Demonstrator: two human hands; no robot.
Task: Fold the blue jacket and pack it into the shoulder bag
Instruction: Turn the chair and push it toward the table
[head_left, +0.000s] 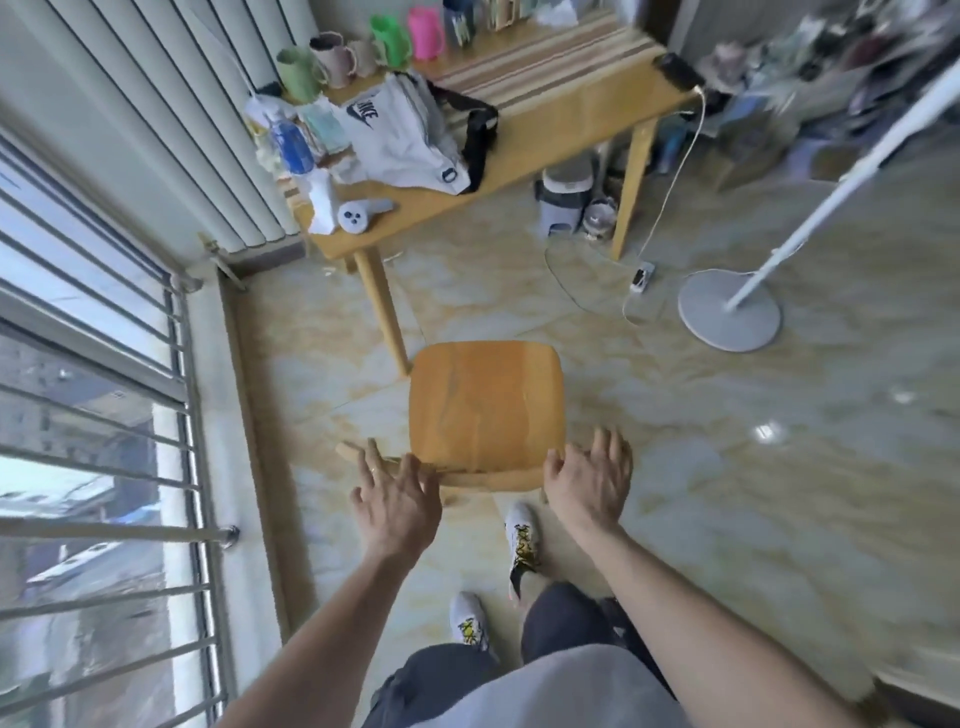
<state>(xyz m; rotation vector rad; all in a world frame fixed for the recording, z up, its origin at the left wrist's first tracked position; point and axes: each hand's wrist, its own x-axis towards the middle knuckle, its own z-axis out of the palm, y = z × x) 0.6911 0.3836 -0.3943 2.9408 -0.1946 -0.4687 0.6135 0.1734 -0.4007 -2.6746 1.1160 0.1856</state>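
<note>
Low in the frame, both hands spread open over a wooden chair (485, 410).
Left hand (397, 501) and right hand (584, 486) grasp nothing; white shoulder bag (402, 137) lies on the counter (545, 130), upper centre.

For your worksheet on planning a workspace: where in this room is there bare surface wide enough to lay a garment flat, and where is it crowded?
The chair seat is bare. The striped table stretch right of the white shoulder bag is open. Crowded: the table's window edge, with mugs, bottles and a small fan. Both the left hand and right hand are empty.

clutter (841, 67) at top right blurred, chair back (483, 475) partly hidden behind both hands, forearms cut off by bottom edge
</note>
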